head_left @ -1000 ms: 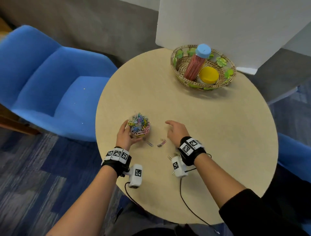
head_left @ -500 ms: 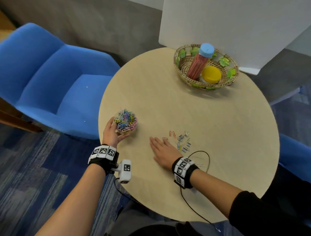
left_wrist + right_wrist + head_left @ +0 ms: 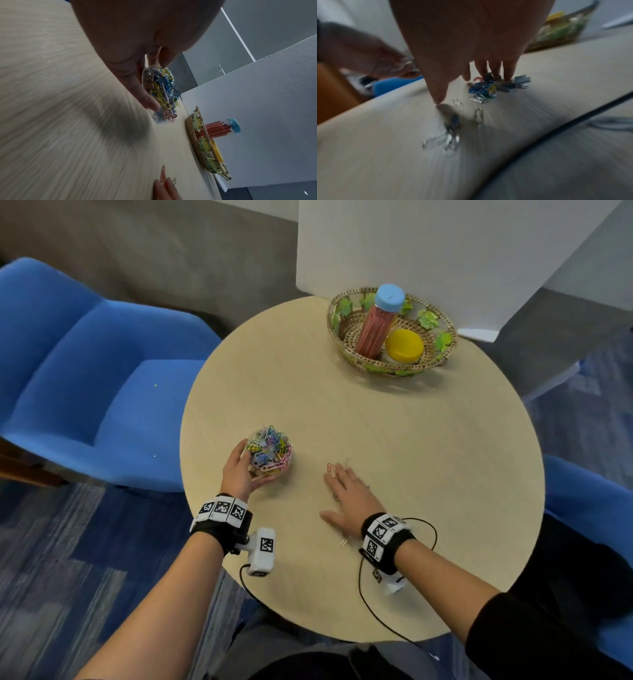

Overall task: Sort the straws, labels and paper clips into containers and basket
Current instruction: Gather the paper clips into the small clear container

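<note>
My left hand curls round a clear container heaped with coloured paper clips; it stands on the round table near the left edge. The left wrist view shows my thumb and fingers on the container. My right hand lies flat, fingers straight, over a small heap of loose paper clips; a few red ones peek out past the fingertips. More clips lie under the palm. A woven basket at the far side holds a blue-lidded jar of red straws and a yellow-lidded container.
Blue chairs stand to the left and at the right edge of the table. A white board rises behind the basket. A black cable loops on the table by my right wrist.
My right hand has slid over the loose clips and now covers most of them. The left hand still holds the container, at about the same spot on the table.
</note>
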The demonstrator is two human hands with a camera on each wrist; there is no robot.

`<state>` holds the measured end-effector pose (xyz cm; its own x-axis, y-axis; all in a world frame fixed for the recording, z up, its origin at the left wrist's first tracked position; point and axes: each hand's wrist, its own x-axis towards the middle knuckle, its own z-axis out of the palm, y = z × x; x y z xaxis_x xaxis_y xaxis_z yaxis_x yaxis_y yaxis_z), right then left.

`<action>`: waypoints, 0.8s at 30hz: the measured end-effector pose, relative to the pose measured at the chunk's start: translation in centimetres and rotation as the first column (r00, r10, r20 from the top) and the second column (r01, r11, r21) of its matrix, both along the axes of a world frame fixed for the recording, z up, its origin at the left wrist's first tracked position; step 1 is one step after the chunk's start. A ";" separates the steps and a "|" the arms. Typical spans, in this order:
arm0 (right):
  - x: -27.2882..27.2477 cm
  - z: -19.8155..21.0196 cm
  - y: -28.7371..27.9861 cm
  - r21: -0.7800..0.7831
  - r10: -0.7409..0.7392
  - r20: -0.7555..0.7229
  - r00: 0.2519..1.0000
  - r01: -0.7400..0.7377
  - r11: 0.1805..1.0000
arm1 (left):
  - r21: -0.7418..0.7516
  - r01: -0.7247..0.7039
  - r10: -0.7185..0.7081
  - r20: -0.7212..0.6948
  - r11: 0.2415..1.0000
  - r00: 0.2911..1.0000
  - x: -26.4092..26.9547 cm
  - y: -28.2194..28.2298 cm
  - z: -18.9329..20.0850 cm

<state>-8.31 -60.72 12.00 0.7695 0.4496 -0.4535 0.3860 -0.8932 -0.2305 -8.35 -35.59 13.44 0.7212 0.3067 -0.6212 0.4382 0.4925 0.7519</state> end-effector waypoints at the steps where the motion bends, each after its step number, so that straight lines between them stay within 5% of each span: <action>1: -0.5 0.0 -0.1 -0.030 0.071 0.021 0.997 -0.070 0.997 | -0.002 0.002 -0.002 0.004 1.000 1.000 0.0 0.0 0.2; 10: 0.0 0.3 -2.2 0.012 0.228 0.207 0.951 -0.236 0.972 | -0.014 0.000 0.000 0.009 1.000 1.000 -0.7 -1.5 0.3; 13: 1.8 0.0 -1.6 0.048 0.162 0.224 0.961 -0.177 0.983 | -0.011 0.036 -0.036 0.003 0.999 0.999 -1.1 -2.9 0.2; 15: 2.7 -0.1 -1.5 0.139 -0.012 0.206 0.978 -0.018 0.990 | 0.005 0.070 -0.070 0.002 0.998 0.998 -1.2 -3.8 0.1; 17: 3.7 0.4 -1.9 0.356 -0.362 0.109 0.926 0.303 0.884 | 0.019 0.113 -0.113 0.006 0.993 0.994 -1.3 -4.9 0.1; 19: 4.2 1.7 -2.4 0.521 -0.599 -0.066 0.798 0.539 0.661 | 0.033 0.154 -0.154 0.005 0.987 0.988 -1.5 -5.9 0.1; 22: 4.4 4.5 -2.3 0.643 -0.591 -0.282 0.756 0.606 0.468 | 0.047 0.195 -0.195 0.009 0.980 0.981 -1.7 -7.2 0.0; 24: 4.3 6.0 -1.5 0.670 -0.476 -0.282 0.833 0.526 0.524 | 0.041 0.220 -0.220 0.008 0.975 0.975 -1.6 -8.1 -0.2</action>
